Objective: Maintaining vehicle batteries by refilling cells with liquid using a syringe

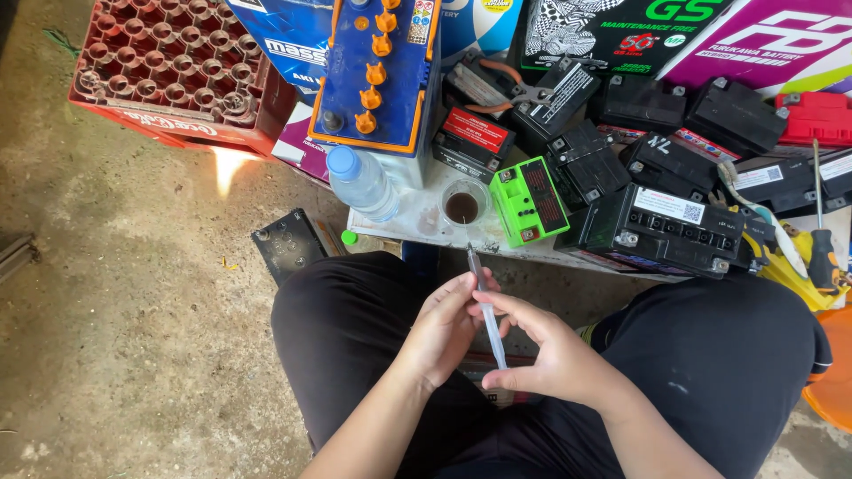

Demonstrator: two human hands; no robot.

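Far to the left of the hands and up stands a red crate (169, 66) on the concrete floor (115, 293). Nearer, above the left hand, a plastic bottle (362, 184) with a blue cap lies tilted against a blue battery (377, 75). The left hand (444, 328) is closed, fingertips pinching the upper part of a thin clear syringe (486, 310). The syringe stands nearly upright between both hands, over the lap, tip pointing up toward a small clear cup (462, 204) of dark liquid. The right hand (541, 355) grips its lower end, fingers curled narrow. Just beyond the cup sits a green battery (528, 200), then black batteries (661, 226) (several, closely packed) further right. A screwdriver (821, 239) lies well to the right.
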